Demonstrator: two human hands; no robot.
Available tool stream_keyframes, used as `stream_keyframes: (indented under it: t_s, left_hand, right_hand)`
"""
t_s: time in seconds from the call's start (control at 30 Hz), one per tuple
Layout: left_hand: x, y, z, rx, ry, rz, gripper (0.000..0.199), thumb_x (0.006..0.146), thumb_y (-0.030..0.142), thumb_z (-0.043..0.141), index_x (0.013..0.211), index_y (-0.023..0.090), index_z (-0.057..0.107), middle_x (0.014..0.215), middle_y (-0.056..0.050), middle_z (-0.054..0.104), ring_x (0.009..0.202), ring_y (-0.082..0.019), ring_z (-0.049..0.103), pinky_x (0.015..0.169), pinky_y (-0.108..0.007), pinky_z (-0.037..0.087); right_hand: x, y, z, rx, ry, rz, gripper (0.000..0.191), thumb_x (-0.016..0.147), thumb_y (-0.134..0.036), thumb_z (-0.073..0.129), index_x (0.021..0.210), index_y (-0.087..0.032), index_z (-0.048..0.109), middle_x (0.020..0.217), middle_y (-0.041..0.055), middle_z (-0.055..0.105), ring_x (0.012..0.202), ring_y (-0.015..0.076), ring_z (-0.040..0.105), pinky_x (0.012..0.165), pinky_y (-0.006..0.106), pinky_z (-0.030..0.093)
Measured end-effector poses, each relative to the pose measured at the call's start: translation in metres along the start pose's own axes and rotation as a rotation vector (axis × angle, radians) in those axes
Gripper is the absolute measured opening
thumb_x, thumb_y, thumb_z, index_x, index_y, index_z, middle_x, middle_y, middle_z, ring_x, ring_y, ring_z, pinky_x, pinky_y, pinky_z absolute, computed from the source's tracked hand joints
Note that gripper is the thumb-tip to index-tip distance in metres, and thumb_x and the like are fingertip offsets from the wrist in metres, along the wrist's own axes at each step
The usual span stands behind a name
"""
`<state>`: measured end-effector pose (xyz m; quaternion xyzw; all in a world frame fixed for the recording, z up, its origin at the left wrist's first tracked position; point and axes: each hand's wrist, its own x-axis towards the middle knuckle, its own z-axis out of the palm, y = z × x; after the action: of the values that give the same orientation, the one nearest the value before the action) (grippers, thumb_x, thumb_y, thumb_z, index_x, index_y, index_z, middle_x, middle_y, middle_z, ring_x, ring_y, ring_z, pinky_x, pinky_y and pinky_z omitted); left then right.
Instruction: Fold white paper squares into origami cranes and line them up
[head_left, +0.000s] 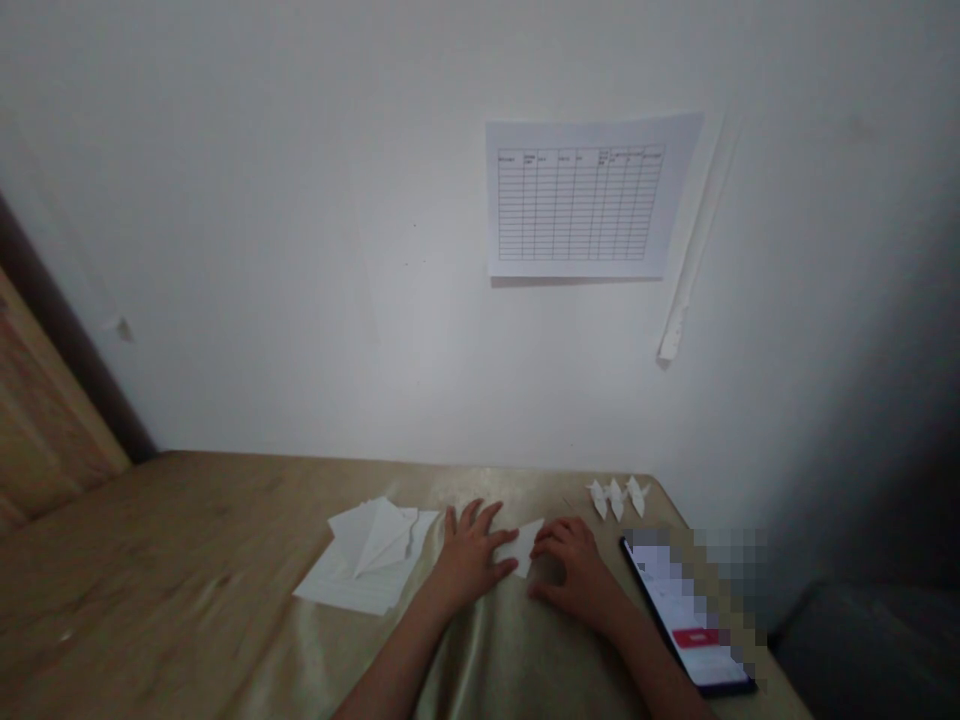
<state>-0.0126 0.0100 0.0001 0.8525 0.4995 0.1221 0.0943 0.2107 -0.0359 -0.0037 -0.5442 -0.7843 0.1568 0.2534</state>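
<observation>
A small white sheet of paper (521,550) lies flat on the cloth-covered table between my hands. My left hand (474,550) is open with its fingers spread, and its index finger and thumb touch the paper's left side. On the opposite side, my right hand (571,570) has curved fingers whose tips rest at the paper's right edge. Its thumb stands apart from those fingers, and it hides part of the sheet. Left of my left hand is a pile of white paper (349,588), topped by a creased sheet (379,535).
Three small folded paper shapes (616,498) stand in a row at the table's back right corner. A smartphone (675,610) with a lit screen lies by the right edge. Behind the table (187,560), a printed chart (581,205) hangs on the white wall (300,250).
</observation>
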Motion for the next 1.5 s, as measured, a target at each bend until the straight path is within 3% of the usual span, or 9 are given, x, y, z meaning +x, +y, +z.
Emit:
stream_keyframes:
  t_s: [0.2,0.47,0.7,0.83,0.93,1.1,1.27,1.33,1.5]
  left_hand:
    - [0.000,0.000,-0.003,-0.094,-0.091,0.079,0.067,0.075,0.054,0.077,0.136,0.035,0.057,0.157,-0.002,0.043,0.150,-0.039,0.021,0.116,-0.075,0.002]
    - [0.001,0.000,-0.003,-0.143,-0.032,0.114,0.046,0.074,0.042,0.081,0.115,0.028,0.069,0.146,-0.005,0.057,0.144,-0.038,0.033,0.119,-0.070,0.009]
    - [0.003,0.005,0.003,-0.190,0.063,0.115,0.016,0.085,0.040,0.073,0.095,0.028,0.075,0.124,-0.002,0.072,0.137,-0.033,0.044,0.119,-0.067,0.012]
    - [0.005,0.008,0.005,-0.187,0.098,0.103,0.015,0.087,0.042,0.070,0.087,0.029,0.077,0.111,0.000,0.076,0.132,-0.032,0.048,0.119,-0.066,0.012]
    - [0.005,0.009,0.001,-0.190,0.094,0.093,0.019,0.087,0.047,0.069,0.087,0.031,0.079,0.108,0.000,0.077,0.131,-0.032,0.050,0.119,-0.064,0.012]
    - [0.004,0.005,-0.006,-0.219,0.068,0.098,0.021,0.091,0.041,0.063,0.108,0.038,0.076,0.110,0.001,0.076,0.127,-0.028,0.052,0.119,-0.060,0.014]
    - [0.012,-0.004,0.008,-0.241,0.040,0.100,0.012,0.085,0.033,0.070,0.093,0.033,0.079,0.117,0.001,0.074,0.120,-0.024,0.056,0.113,-0.046,0.032]
    - [0.015,-0.008,0.014,-0.225,0.059,0.065,0.012,0.083,0.032,0.072,0.093,0.033,0.079,0.131,0.002,0.068,0.128,-0.025,0.050,0.116,-0.047,0.029]
    - [0.013,-0.008,0.013,-0.212,0.028,0.004,0.027,0.082,0.038,0.074,0.108,0.041,0.074,0.133,0.004,0.067,0.135,-0.029,0.043,0.117,-0.055,0.020]
  right_hand:
    - [0.001,-0.002,0.004,-0.031,-0.017,0.001,0.030,0.079,-0.039,0.073,0.107,-0.031,0.069,0.125,0.0000,0.067,0.133,0.0251,0.045,0.122,0.051,0.001]
    - [0.003,0.000,0.004,-0.039,-0.032,0.007,0.039,0.080,-0.042,0.071,0.117,-0.030,0.066,0.131,0.0029,0.065,0.137,0.0273,0.042,0.122,0.055,-0.005]
    - [0.003,-0.004,0.006,-0.051,0.020,-0.049,0.027,0.084,-0.039,0.069,0.109,-0.030,0.069,0.125,0.0018,0.067,0.134,0.0262,0.044,0.122,0.056,-0.004]
    - [0.005,-0.004,0.010,-0.093,0.065,-0.071,0.013,0.089,-0.031,0.064,0.098,-0.032,0.073,0.115,-0.0011,0.070,0.128,0.0226,0.049,0.122,0.054,-0.001]
    - [0.007,0.000,0.010,-0.102,0.089,-0.063,0.013,0.091,-0.027,0.062,0.092,-0.032,0.074,0.106,-0.0030,0.072,0.123,0.0203,0.051,0.122,0.051,0.000]
    - [0.009,0.007,0.004,-0.106,0.067,-0.011,0.017,0.091,-0.025,0.059,0.089,-0.031,0.075,0.106,-0.0026,0.072,0.125,0.0217,0.050,0.121,0.051,0.000]
    - [0.008,0.008,-0.001,-0.138,0.055,0.038,0.014,0.089,-0.026,0.061,0.090,-0.030,0.075,0.108,-0.0006,0.071,0.123,0.0232,0.049,0.120,0.050,0.005]
    - [0.007,0.006,-0.001,-0.150,0.062,0.049,0.012,0.087,-0.027,0.063,0.091,-0.029,0.074,0.109,0.0006,0.069,0.120,0.0231,0.050,0.119,0.048,0.010]
    - [0.007,0.002,0.002,-0.146,0.047,0.005,0.010,0.085,-0.030,0.066,0.090,-0.031,0.074,0.106,-0.0005,0.069,0.113,0.0209,0.053,0.117,0.045,0.014]
